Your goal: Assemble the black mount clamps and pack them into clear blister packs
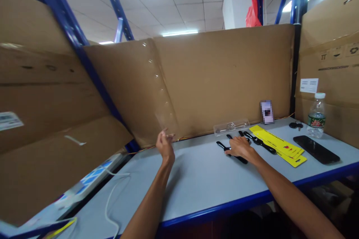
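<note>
My left hand (pixel 166 147) is raised over the table's back left part, its fingers curled together. A faint, see-through piece that looks like clear plastic shows blurred above the fingertips. My right hand (pixel 239 147) is down on the table with fingers curled over black watch-like pieces, one black strap (pixel 222 145) sticking out to its left. The fingers hide much of what they grip. Just right of this hand lies another black watch (pixel 258 140), stretched out flat. Behind it sits a clear plastic blister tray (pixel 231 127) against the cardboard.
Yellow cards (pixel 277 147) lie fanned to the right, near a black phone (pixel 316 149). A water bottle (pixel 316 117), keys (pixel 296 125) and a propped phone (pixel 266 112) stand behind. Cardboard walls (pixel 224 78) enclose the grey table (pixel 202 186). At left runs a white cable (pixel 108 201).
</note>
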### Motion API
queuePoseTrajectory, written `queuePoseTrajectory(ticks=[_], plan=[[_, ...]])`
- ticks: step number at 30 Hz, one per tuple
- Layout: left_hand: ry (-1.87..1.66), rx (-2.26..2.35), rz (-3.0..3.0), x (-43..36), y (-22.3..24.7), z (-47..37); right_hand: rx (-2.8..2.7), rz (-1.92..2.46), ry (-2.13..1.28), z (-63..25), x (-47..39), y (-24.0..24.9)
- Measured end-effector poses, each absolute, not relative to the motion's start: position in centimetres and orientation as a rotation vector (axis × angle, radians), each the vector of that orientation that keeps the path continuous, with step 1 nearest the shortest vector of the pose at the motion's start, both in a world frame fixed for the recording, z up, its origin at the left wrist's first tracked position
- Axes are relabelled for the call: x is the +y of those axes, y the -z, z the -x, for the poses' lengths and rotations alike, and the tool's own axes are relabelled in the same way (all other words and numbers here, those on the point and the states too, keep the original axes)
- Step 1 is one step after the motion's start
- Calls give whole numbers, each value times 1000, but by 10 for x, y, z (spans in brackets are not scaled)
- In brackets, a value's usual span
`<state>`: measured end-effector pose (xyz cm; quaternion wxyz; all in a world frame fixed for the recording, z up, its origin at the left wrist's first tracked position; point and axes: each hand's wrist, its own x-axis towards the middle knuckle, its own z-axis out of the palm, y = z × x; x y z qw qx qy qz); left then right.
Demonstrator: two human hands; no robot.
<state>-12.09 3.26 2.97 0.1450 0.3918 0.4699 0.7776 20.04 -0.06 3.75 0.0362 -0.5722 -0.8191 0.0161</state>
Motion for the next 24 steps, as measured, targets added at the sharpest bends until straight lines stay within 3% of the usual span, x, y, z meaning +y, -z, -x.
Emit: queuePoseTrajectory(ticks=[4, 8, 13, 24], plan=[[-1982, 899, -796, 26, -33, 119, -2622, 1813, -99, -199, -5, -45], [-1740, 747, -681, 25, -32, 110, -2626, 1796, -204, -201, -4, -50], [-1546, 811, -657, 30, -18, 98, -2602, 1863, -437, -204, 0, -50], [-1293, 871, -715, 31, -1, 79, -2564, 1813, -348, -209, 10, -39]])
